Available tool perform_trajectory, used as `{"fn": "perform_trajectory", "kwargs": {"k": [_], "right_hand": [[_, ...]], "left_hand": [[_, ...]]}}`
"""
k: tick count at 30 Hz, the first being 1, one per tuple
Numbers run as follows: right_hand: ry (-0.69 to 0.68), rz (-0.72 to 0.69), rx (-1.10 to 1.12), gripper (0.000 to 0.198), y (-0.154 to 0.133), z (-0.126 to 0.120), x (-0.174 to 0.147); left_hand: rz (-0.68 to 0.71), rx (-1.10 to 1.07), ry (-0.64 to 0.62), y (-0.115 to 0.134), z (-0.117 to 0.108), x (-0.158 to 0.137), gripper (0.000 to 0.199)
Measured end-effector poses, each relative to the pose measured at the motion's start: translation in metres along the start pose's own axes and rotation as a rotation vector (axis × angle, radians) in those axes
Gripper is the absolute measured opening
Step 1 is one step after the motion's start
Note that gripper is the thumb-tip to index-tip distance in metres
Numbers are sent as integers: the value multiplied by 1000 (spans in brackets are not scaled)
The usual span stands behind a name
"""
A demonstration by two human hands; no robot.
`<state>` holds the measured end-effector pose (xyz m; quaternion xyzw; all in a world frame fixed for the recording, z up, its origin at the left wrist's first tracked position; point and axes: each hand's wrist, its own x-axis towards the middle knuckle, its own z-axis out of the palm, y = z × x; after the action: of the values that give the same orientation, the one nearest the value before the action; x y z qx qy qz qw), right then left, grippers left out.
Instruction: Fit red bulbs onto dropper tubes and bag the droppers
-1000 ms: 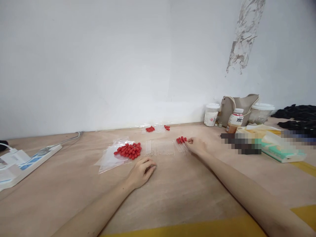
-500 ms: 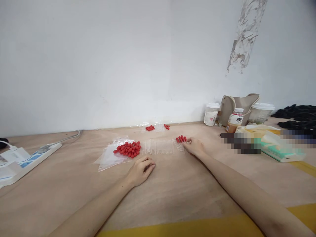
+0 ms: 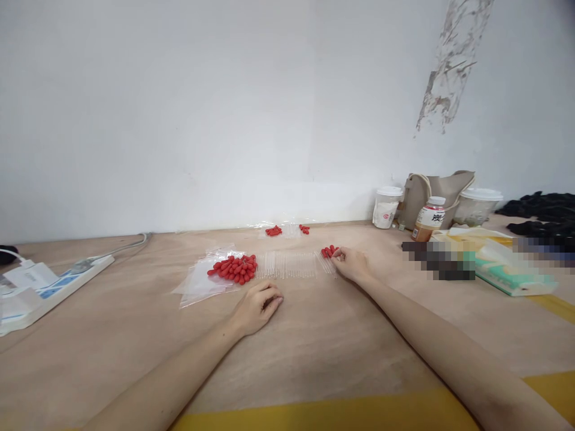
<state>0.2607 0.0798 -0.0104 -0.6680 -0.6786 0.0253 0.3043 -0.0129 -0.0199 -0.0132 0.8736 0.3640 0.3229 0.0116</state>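
My right hand (image 3: 354, 265) is closed in a pinch at the right end of a small group of glass droppers with red rubber bulbs (image 3: 329, 251). Its fingertips seem to hold the rightmost dropper, which they mostly cover. To the left of that group, bare thin glass tubes (image 3: 287, 266) lie side by side in a long row. My left hand (image 3: 257, 307) rests on the table with curled fingers, just in front of the row's left end; nothing shows in it. Beyond it, a pile of red rubber bulbs (image 3: 234, 269) lies partly on clear plastic bags (image 3: 197, 288).
Near the wall, small red pieces (image 3: 273, 230) lie with clear plastic. A power strip (image 3: 63, 290) is at left. At right stand a white cup (image 3: 387, 208), a drink bottle (image 3: 429, 219), a grey bag (image 3: 413, 194), a lidded tub (image 3: 477, 206) and a tissue pack (image 3: 512, 269).
My right hand has shifted slightly and now covers more of the rightmost red bulb. My left hand stays in place. The view has moved a little.
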Motion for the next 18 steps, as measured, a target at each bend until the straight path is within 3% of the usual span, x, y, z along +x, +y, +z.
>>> {"fn": "perform_trajectory", "kwargs": {"k": [3,8,13,18], "right_hand": [[-40,-36,-88,20,-7,-1,0],[-88,18,-148,23,-17,1,-1],[-87,37,-211,36,-22,6,-1],[-185,106,-269,28,-31,2,10]], "left_hand": [[-5,2,-6,1,-1,0,14],[-6,-9,-4,3,-1,1,16],[-8,-20,-12,3,0,1,16],[-5,-25,-15,3,0,1,15]]}}
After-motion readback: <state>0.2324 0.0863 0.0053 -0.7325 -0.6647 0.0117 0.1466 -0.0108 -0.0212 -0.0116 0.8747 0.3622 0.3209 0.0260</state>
